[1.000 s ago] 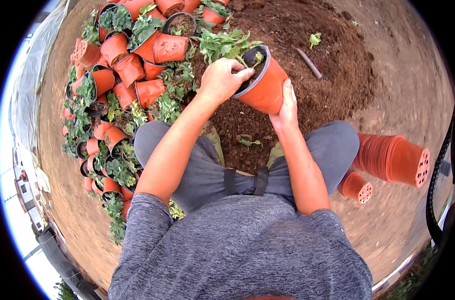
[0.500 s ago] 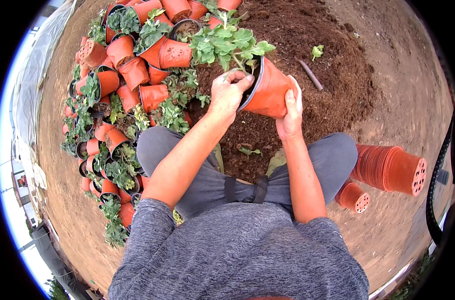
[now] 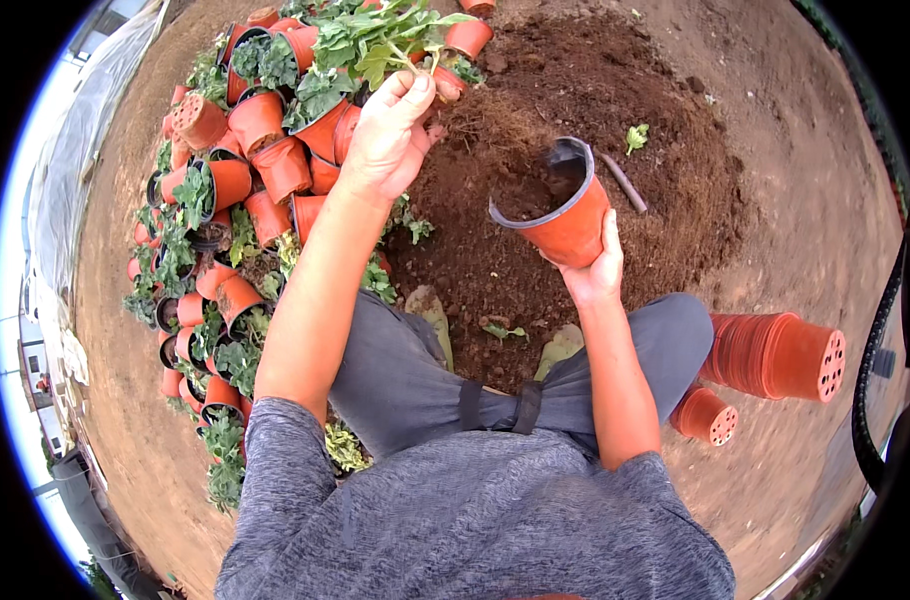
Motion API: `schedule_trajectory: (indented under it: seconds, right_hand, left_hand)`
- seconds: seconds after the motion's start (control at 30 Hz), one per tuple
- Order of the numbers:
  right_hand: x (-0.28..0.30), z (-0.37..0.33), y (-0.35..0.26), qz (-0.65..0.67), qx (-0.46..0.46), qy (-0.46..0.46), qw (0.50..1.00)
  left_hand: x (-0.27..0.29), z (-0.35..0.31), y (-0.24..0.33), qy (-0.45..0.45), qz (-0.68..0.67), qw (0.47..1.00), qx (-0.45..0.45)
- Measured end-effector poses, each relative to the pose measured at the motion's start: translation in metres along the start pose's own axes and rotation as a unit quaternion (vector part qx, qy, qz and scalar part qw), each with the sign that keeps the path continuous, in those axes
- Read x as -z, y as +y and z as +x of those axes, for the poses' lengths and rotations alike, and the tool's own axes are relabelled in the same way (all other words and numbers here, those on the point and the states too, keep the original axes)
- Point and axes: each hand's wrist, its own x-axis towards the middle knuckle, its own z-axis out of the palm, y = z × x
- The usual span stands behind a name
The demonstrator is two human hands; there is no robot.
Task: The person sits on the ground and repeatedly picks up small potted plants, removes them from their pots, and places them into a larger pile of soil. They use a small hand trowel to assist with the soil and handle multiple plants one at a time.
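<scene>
Head view, and the left hand [image 3: 393,140] pinches a leafy plant [image 3: 390,35] by its stem, grip narrow, likely to spare the leaves. Over to the right hand [image 3: 599,265]: it cradles an orange pot [image 3: 567,225] low on the side, leaving the rim free, mouth tipped leftward with soil [image 3: 545,197] inside. Beneath sits the brown heap [image 3: 675,210] (handy, any spill would land there); stacked pots [image 3: 770,355] lie beside the right knee [image 3: 687,325].

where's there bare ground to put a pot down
Bare ground lies right of the soil heap, beyond the large pot stack; another patch lies below the small pot stack, right of the shirt. It is crowded on the left, where tumbled pots and leafy plants lie heaped.
</scene>
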Motion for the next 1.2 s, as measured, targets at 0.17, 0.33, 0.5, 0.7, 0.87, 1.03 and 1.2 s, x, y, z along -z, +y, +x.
schedule_trajectory:
  seconds: [0.17, 0.33, 0.5, 0.7, 0.87, 1.03, 1.2]
  right_hand:
    - [-0.004, 0.007, -0.014, -0.044, 0.023, 0.006, 0.999]
    - [-0.017, 0.0, -0.02, -0.041, 0.018, 0.02, 0.999]
    - [-0.005, 0.011, -0.012, -0.047, -0.008, 0.018, 0.999]
    - [-0.01, 0.014, 0.007, -0.048, -0.053, 0.021, 0.997]
    - [-0.027, 0.005, -0.017, -0.038, -0.021, 0.061, 0.997]
    - [-0.045, 0.013, -0.069, 0.0, 0.028, 0.044, 0.999]
    - [-0.085, 0.009, -0.119, -0.163, 0.171, 0.103, 0.966]
  left_hand:
    - [0.048, 0.039, -0.038, 0.064, 0.562, 0.824, -0.045]
    - [0.057, 0.045, -0.026, 0.189, 0.098, 0.977, -0.016]
    - [0.049, 0.046, 0.006, 0.047, -0.116, 0.987, -0.103]
    - [0.038, 0.021, -0.053, 0.009, 0.657, 0.747, -0.105]
    - [0.059, 0.04, -0.022, 0.124, 0.374, 0.918, -0.036]
    - [0.063, 0.024, -0.017, 0.155, 0.397, 0.904, 0.03]
    - [0.073, 0.022, -0.018, 0.132, 0.424, 0.895, 0.034]
